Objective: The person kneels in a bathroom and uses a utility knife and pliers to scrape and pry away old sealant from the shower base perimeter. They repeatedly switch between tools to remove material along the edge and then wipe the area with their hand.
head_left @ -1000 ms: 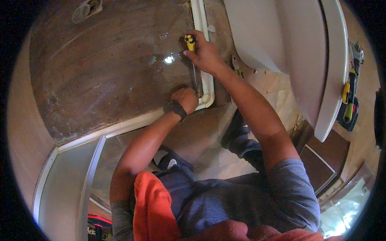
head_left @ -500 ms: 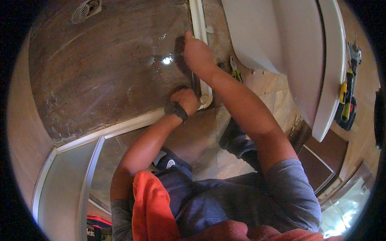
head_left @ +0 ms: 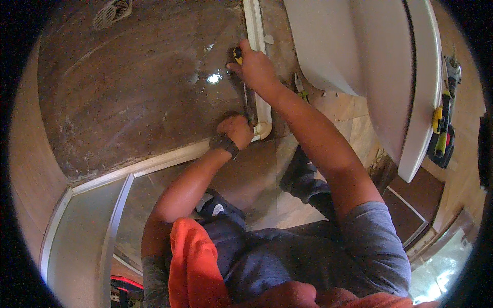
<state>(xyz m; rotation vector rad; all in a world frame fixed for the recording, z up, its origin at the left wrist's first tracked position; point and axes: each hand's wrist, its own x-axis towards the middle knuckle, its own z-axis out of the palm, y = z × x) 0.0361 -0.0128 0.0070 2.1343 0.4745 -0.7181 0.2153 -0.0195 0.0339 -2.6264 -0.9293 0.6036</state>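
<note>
In my right hand (head_left: 256,68) is a screwdriver (head_left: 238,55) with a yellow and black handle. Its thin metal shaft runs down along the inner side of a white frame strip (head_left: 255,31), toward the corner. My left hand (head_left: 237,131), with a dark band at the wrist, is closed low at the strip's corner piece (head_left: 263,128). The left fingertips are turned away, so whatever they grip is hidden. Both hands are at the edge of a brown, stained shower floor (head_left: 144,97).
A drain grate (head_left: 105,17) lies at the far left. Pliers (head_left: 301,87) rest beside the white tub (head_left: 334,46); more yellow and black tools (head_left: 441,120) lie right of it. A frosted panel (head_left: 84,226) stands at the left. Orange cloth (head_left: 192,251) hangs in front of me.
My right hand has tilted and shifted slightly right, so the screwdriver's handle and shaft now show. My left hand has stayed at the corner, moving only a little.
</note>
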